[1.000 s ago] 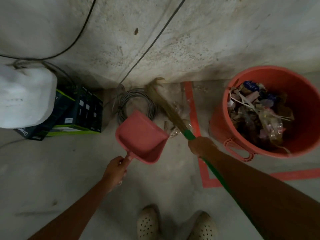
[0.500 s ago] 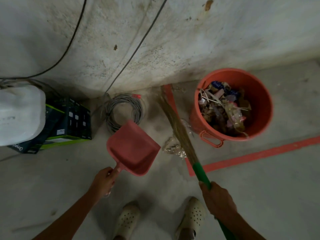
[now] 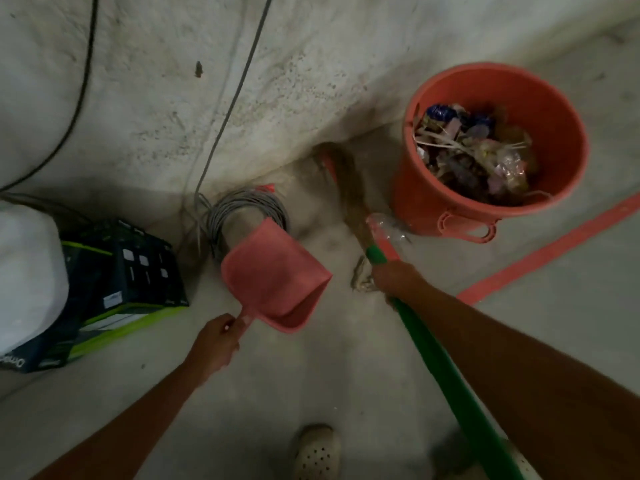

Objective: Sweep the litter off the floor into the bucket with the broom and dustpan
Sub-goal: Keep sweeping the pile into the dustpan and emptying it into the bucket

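My left hand (image 3: 215, 342) grips the handle of a pink dustpan (image 3: 273, 275), held above the floor with its mouth toward the wall. My right hand (image 3: 394, 280) grips the green handle of the broom (image 3: 349, 195) near its head; the brown bristles reach to the foot of the wall, beside the orange bucket (image 3: 554, 140). The bucket holds wrappers and other litter. A crumpled clear plastic wrapper (image 3: 389, 228) lies by the broom head, and another scrap of litter (image 3: 362, 280) lies on the floor just left of my right hand.
A coil of grey cable (image 3: 247, 209) lies by the wall behind the dustpan. A dark box with green edges (image 3: 121, 282) and a white bundle (image 3: 27, 271) stand at the left. Red tape lines (image 3: 540, 258) cross the concrete floor. My shoe (image 3: 317, 452) is at the bottom.
My right hand has pushed the broom forward again, so the bristles now reach the wall foot. The view has swung; the dustpan stays raised in my left hand.
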Demonstrator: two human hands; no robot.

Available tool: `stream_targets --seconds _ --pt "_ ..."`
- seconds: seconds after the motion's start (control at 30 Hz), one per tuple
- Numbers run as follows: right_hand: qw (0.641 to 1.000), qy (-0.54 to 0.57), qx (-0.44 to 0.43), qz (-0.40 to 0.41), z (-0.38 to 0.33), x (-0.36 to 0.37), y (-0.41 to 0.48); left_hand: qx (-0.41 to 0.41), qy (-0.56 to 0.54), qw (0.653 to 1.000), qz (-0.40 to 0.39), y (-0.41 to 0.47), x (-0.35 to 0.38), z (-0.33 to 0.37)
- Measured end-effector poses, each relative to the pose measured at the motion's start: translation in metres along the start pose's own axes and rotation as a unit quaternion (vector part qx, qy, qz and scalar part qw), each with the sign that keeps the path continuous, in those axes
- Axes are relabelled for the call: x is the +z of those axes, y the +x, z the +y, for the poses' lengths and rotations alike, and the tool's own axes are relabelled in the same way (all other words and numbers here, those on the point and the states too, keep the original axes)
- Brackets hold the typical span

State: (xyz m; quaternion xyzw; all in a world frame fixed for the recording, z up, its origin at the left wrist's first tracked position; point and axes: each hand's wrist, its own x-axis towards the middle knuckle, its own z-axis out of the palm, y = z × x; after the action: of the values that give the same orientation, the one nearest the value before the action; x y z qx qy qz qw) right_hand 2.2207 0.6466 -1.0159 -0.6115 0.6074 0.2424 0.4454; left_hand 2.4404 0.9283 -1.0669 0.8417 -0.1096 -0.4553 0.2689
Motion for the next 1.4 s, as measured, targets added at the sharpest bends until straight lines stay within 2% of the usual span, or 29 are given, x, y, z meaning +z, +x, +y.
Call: stream_targets --seconds 0.1,0.2,0.27,0.4,0.47,0.57,0.63,0.77,0.9,1.0,1.1,1.27,1.4 --pt "0.997 -0.071 -0.008 0.003 0.038 0.019 -0.044 -0.012 -0.020 1.000 -0.011 -0.010 -0.007 -0.012" --pt "0.996 -0.067 0.012 0.060 0.063 0.021 -0.082 -0.018 -0.026 0.999 -0.028 -0.023 -0.012 -0.021" --pt "0.994 -0.059 0.027 0.084 0.061 0.013 -0.091 -0.020 -0.035 0.999 -0.036 -0.028 -0.014 -0.026" --pt "0.989 -0.064 -0.007 0.131 0.021 -0.018 -0.067 -0.019 -0.045 0.998 -0.037 -0.024 -0.017 -0.031" --pt "0.992 -0.049 -0.018 0.119 0.001 -0.029 -0.032 -0.017 -0.050 0.998 -0.033 -0.018 -0.016 -0.031" --pt "0.991 -0.093 -0.015 0.093 -0.009 -0.030 0.017 -0.010 -0.041 0.999 -0.019 -0.006 -0.018 -0.030" --pt "0.988 -0.124 0.010 0.086 -0.001 -0.020 0.017 -0.009 -0.038 0.999 -0.020 0.000 -0.020 -0.028" --pt "0.987 -0.146 0.020 0.059 0.044 0.003 -0.028 -0.003 -0.047 0.999 -0.024 -0.003 -0.020 -0.023" --pt "0.978 -0.198 0.003 0.071 0.093 0.010 -0.090 -0.001 -0.057 0.998 -0.030 -0.013 -0.018 -0.020" --pt "0.974 -0.204 -0.007 0.097 0.099 0.004 -0.123 0.003 -0.064 0.997 -0.040 -0.018 -0.020 -0.020" --pt "0.975 -0.199 -0.033 0.097 0.079 0.008 -0.124 0.002 -0.057 0.998 -0.029 -0.020 -0.023 -0.020" --pt "0.972 -0.181 -0.123 0.088 -0.011 0.025 -0.069 0.001 -0.065 0.998 -0.018 -0.021 -0.032 -0.024" --pt "0.969 -0.216 -0.101 0.065 -0.054 0.027 -0.017 0.004 -0.041 0.999 -0.007 -0.021 -0.037 -0.027"
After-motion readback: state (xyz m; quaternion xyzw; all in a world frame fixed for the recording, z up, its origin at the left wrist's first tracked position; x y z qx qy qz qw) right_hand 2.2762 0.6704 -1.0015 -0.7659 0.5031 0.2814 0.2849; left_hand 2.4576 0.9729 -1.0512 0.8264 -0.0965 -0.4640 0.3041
